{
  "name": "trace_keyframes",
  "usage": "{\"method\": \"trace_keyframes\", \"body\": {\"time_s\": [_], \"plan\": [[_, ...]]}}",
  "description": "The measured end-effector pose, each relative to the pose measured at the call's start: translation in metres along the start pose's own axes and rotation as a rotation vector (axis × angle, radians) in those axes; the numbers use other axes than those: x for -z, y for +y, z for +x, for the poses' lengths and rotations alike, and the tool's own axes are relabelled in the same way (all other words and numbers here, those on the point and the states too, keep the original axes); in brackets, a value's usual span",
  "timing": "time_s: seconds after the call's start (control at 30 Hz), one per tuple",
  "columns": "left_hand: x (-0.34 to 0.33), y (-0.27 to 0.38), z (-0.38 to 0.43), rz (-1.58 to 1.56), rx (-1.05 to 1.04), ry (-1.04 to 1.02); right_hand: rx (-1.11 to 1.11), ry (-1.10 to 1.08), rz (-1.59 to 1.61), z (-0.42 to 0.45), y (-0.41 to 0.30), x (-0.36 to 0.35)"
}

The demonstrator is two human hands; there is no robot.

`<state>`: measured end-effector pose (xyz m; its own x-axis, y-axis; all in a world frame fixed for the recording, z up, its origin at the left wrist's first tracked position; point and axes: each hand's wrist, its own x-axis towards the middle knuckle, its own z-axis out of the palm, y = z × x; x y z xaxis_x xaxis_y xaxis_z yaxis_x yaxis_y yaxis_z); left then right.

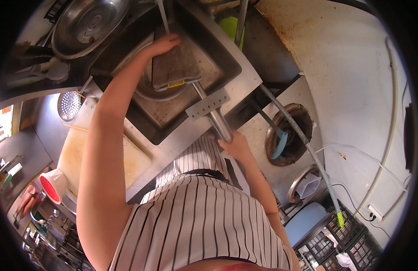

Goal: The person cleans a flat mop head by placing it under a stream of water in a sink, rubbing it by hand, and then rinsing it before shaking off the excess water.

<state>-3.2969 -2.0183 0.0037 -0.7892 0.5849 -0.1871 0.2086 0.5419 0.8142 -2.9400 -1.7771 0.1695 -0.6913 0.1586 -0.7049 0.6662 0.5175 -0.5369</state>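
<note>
My right hand point(236, 146) is closed around the metal tube handle point(221, 127) of what looks like a flat mop. The mop's flat brown head point(175, 66) lies over the stainless steel sink point(215, 64), with a yellow piece point(176, 83) at its near end. A grey plate with a row of holes point(208, 104) crosses the handle above the sink's front rim. My left hand point(166, 44), slightly blurred, rests at the far part of the head, beside a stream of water point(163, 18). Its fingertips are unclear. Under the head, a round metal basin point(164, 98) is partly hidden.
A large steel bowl point(93, 25) and brushes point(56, 71) stand left of the sink. A cutting board point(73, 149) and skimmer point(70, 105) lie nearer. To the right, a long pole point(297, 130) slants past a blue ladle point(280, 145) over a round, dark opening point(302, 118).
</note>
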Motion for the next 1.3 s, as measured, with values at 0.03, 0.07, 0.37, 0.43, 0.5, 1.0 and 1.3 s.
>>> {"method": "trace_keyframes", "body": {"time_s": [0.03,0.07,0.37,0.43,0.5,1.0,1.3], "plan": [[0.000,-0.005,0.000,-0.108,-0.017,0.007,0.002,0.010,-0.012,0.000,0.000,0.001],[-0.003,-0.010,-0.001,-0.045,0.054,0.063,0.042,0.030,-0.034,-0.001,0.004,-0.002],[0.037,0.044,0.005,-1.239,0.273,-0.050,0.099,0.083,-0.058,0.012,0.015,-0.009],[0.039,0.066,-0.002,-1.165,0.324,-0.106,0.099,0.096,-0.032,0.011,0.009,-0.011],[0.042,0.093,-0.016,-1.119,0.365,-0.168,0.107,0.116,-0.056,0.013,0.016,-0.015],[0.010,0.027,-0.024,-0.022,0.075,-0.026,0.132,0.165,-0.196,0.003,0.002,-0.007],[-0.011,0.142,-0.062,0.175,-0.381,-0.332,0.036,0.176,-0.275,0.004,0.001,-0.006]]}}
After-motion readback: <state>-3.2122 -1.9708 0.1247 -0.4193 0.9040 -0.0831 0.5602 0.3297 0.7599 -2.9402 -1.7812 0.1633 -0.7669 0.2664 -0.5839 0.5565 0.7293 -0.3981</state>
